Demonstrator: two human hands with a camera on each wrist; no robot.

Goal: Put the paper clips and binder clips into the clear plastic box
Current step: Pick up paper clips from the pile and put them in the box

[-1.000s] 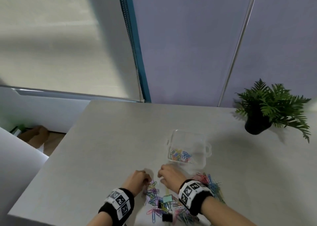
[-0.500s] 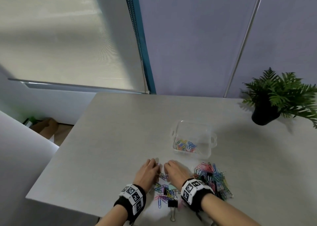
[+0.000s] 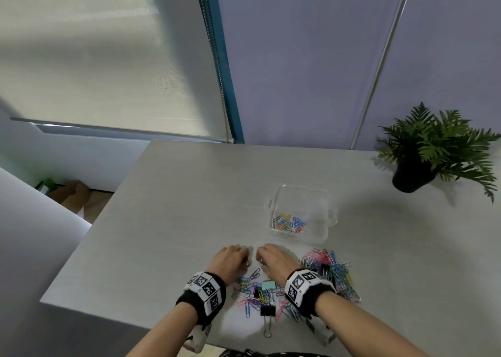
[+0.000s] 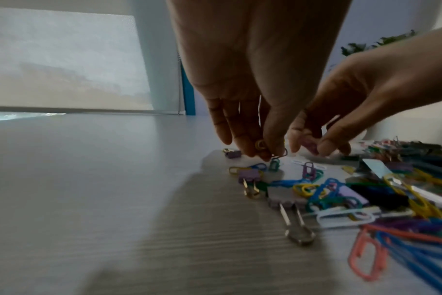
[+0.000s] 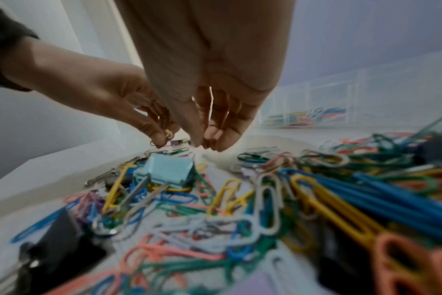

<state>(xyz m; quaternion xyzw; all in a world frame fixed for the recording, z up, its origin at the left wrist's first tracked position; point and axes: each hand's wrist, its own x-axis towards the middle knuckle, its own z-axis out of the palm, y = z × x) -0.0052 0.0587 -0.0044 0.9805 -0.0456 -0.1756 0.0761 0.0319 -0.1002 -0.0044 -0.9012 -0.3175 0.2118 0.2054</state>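
Observation:
The clear plastic box (image 3: pixel 322 196) stands open past my hands, with several coloured paper clips (image 3: pixel 290 222) in its near side. Loose paper clips and binder clips lie in one pile (image 3: pixel 257 294) between my wrists and another (image 3: pixel 333 272) to the right. My left hand (image 3: pixel 244 252) reaches down at the pile's far edge and pinches a yellow paper clip (image 4: pixel 260 144) with another clip hanging below. My right hand (image 3: pixel 260 256) is beside it, fingertips (image 5: pixel 221 139) drawn together near the table, pinching a pinkish clip (image 4: pixel 307 144). A mint binder clip (image 5: pixel 164 169) and a black binder clip (image 3: pixel 267 311) lie in the pile.
A potted fern (image 3: pixel 423 161) stands at the table's back right. The table's left edge (image 3: pixel 89 237) drops to the floor, and its near edge is just behind my wrists. Walls and a window blind close off the back.
Both hands have stayed at the pile's far edge, close together. The left fingers, flatter half a second ago, now curl round clips. The head view has shifted slightly.

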